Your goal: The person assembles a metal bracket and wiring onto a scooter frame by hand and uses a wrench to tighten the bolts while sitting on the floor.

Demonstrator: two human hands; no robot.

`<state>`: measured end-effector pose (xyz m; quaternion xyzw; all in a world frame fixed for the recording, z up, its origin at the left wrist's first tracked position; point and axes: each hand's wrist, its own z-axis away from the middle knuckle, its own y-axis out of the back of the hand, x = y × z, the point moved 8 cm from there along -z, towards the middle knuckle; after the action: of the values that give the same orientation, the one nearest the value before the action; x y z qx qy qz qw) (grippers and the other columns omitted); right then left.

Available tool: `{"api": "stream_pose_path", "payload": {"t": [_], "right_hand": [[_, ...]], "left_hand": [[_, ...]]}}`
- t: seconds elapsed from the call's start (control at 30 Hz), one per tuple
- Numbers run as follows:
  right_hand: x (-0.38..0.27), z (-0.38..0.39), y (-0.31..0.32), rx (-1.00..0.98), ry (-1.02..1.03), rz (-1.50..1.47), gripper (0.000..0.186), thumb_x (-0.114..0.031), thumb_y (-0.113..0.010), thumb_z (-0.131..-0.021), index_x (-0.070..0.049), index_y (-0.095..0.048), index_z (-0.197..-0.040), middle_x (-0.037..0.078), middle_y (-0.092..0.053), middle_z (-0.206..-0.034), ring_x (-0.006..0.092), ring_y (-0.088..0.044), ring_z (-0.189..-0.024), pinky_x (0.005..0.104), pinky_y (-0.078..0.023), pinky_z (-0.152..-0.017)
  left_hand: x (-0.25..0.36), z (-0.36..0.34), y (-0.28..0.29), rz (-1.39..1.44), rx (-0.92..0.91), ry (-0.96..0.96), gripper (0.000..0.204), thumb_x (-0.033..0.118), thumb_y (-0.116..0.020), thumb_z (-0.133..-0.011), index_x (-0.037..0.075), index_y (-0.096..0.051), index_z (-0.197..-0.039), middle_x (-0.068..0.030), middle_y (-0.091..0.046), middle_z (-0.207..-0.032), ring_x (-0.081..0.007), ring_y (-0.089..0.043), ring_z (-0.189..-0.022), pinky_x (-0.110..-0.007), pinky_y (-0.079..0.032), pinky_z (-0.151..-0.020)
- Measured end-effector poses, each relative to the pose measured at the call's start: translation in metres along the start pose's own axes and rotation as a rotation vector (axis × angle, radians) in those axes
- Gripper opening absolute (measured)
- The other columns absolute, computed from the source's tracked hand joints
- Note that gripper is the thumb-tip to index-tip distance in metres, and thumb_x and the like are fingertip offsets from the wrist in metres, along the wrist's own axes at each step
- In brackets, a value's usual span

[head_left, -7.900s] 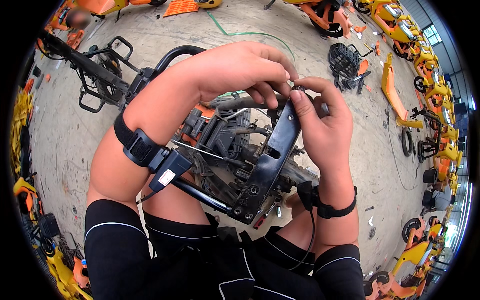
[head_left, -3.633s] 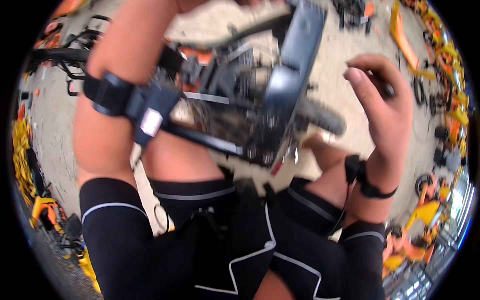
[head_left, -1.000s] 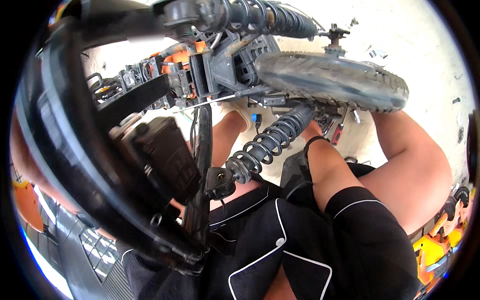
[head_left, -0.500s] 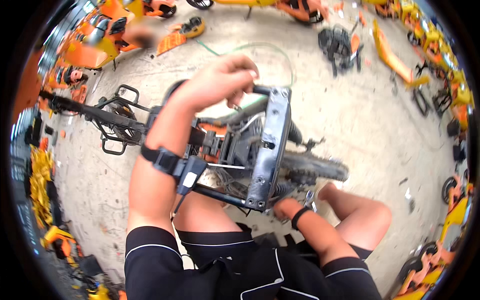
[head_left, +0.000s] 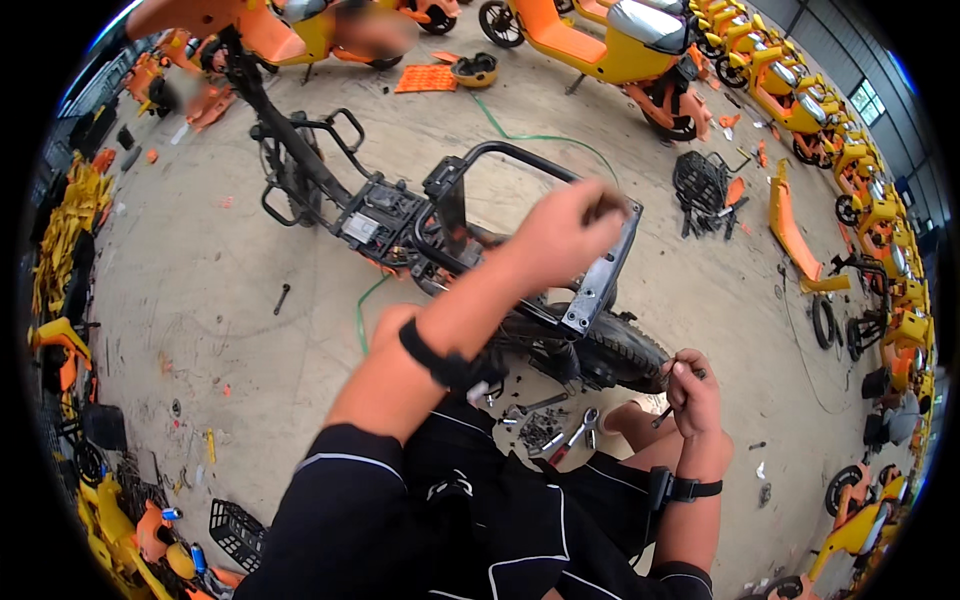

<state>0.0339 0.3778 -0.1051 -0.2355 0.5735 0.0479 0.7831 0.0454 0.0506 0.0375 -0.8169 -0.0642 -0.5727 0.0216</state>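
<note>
In front of me stands a stripped scooter frame point(head_left: 390, 215) with a black tubular rack and a flat dark metal plate point(head_left: 598, 285) across its end. My left hand point(head_left: 572, 235) is over this plate, its fingers curled; motion blur hides whether they grip anything. Beside the rear tire point(head_left: 625, 352), my right hand point(head_left: 692, 395) is raised with thumb and fingers pinched together. A thin dark tool point(head_left: 661, 417) sticks out below that hand; its exact kind is too small to tell.
Between my legs lie a ratchet with a red handle point(head_left: 577, 437), a wrench point(head_left: 546, 403) and a pile of small metal parts point(head_left: 541, 428). Another wrench point(head_left: 283, 298) lies at left. A black basket point(head_left: 703, 183) and yellow-orange scooters point(head_left: 575, 45) are farther off.
The view has shifted, showing more of the scooter. My left hand has come over the end plate. My right hand has risen from low beside the wheel and now shows the thin tool.
</note>
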Motion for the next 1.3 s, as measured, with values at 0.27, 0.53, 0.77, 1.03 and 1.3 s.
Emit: {"api": "stream_pose_path", "payload": {"t": [0.27,0.53,0.77,1.03,1.3], "right_hand": [[0.086,-0.039,-0.001,0.116,-0.202,0.265,0.025,-0.008,-0.067,-0.096,0.001,-0.066,-0.119,0.009,-0.074,-0.100,0.0040,-0.043,-0.053,0.0228,-0.030,-0.043],[0.074,-0.050,-0.074,-0.200,-0.036,0.401,0.026,-0.008,-0.070,-0.094,0.005,-0.067,-0.116,0.009,-0.073,-0.096,0.0140,-0.067,-0.087,0.0273,-0.052,-0.077],[0.060,-0.043,-0.104,-0.296,0.083,0.640,0.024,-0.016,-0.075,-0.091,-0.001,-0.069,-0.108,0.006,-0.068,-0.084,0.0140,-0.062,-0.075,0.0312,-0.051,-0.067],[0.065,-0.037,-0.092,-0.244,0.066,0.754,0.027,-0.025,-0.077,-0.091,-0.001,-0.065,-0.095,0.009,-0.069,-0.080,0.0171,-0.063,-0.071,0.0338,-0.052,-0.066],[0.074,-0.038,-0.070,-0.168,0.005,0.693,0.026,-0.024,-0.074,-0.094,-0.001,-0.063,-0.089,0.006,-0.070,-0.076,0.0111,-0.060,-0.067,0.0303,-0.049,-0.061]], "left_hand": [[-0.031,0.111,0.063,-0.375,0.415,-0.034,0.013,0.006,-0.064,-0.093,0.002,-0.068,-0.104,-0.0086,-0.067,-0.085,-0.0173,-0.062,-0.070,-0.031,-0.050,-0.065],[-0.021,0.081,0.045,-1.010,0.275,-0.236,0.012,0.007,-0.060,-0.086,0.005,-0.070,-0.091,-0.0127,-0.070,-0.083,-0.0318,-0.068,-0.073,-0.040,-0.053,-0.066],[-0.014,0.090,0.036,-1.082,0.266,-0.450,0.018,0.003,-0.055,-0.076,0.005,-0.071,-0.085,-0.0125,-0.066,-0.074,-0.0329,-0.064,-0.067,-0.041,-0.052,-0.063],[-0.013,0.093,0.037,-1.027,0.366,-0.468,0.016,0.003,-0.057,-0.077,0.005,-0.070,-0.085,-0.0122,-0.067,-0.075,-0.0336,-0.065,-0.068,-0.041,-0.052,-0.064],[-0.016,0.096,0.047,-1.022,0.344,-0.291,0.010,0.013,-0.063,-0.083,0.009,-0.071,-0.085,-0.0095,-0.071,-0.081,-0.0329,-0.067,-0.078,-0.046,-0.048,-0.069]]}}
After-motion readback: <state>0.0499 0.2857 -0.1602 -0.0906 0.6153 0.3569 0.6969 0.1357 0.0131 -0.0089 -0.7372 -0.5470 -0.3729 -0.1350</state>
